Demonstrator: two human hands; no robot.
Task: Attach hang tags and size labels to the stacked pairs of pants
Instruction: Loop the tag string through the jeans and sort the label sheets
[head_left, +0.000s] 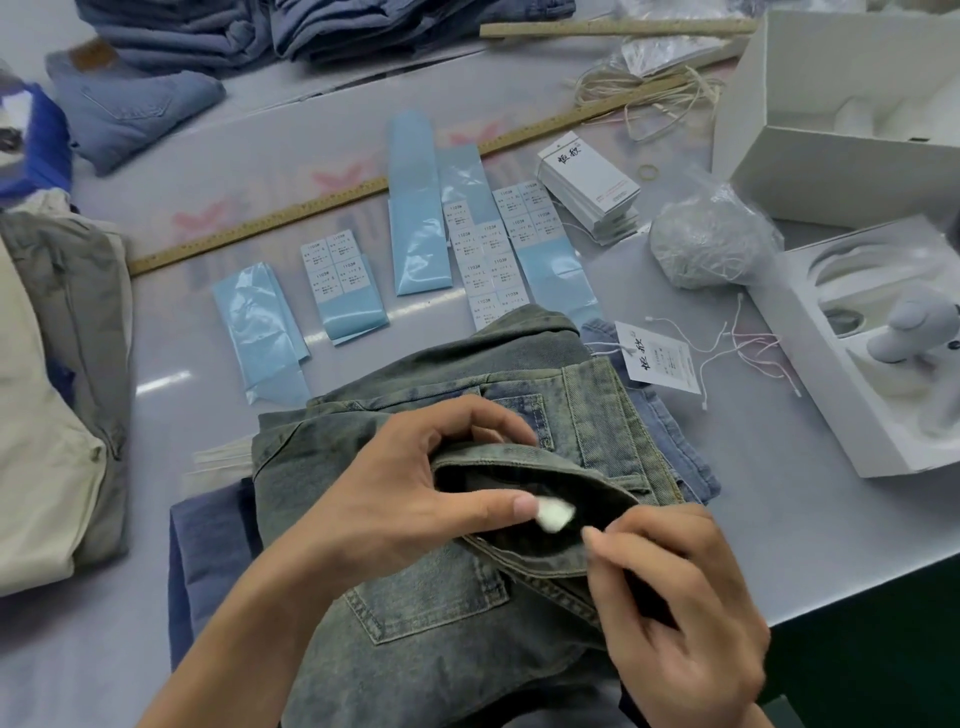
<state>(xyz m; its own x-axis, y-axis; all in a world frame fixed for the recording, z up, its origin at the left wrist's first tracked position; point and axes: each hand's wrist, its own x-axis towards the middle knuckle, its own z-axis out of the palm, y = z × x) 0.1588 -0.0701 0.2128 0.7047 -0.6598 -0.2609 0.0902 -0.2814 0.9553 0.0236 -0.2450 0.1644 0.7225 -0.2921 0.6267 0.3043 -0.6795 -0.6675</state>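
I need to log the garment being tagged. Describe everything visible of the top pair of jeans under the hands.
The top pair of jeans is faded grey-green washed denim with tan stitching, a back pocket and belt loops showing. It lies folded on a darker blue pair near the table's front edge. Its waistband is turned open, showing the dark inside. The left hand grips the waistband, thumb beside a small white label. The right hand holds the band's near edge.

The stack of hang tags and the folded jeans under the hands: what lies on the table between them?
In the head view, sheets of size labels on blue backing strips lie between the stack of hang tags and the jeans.
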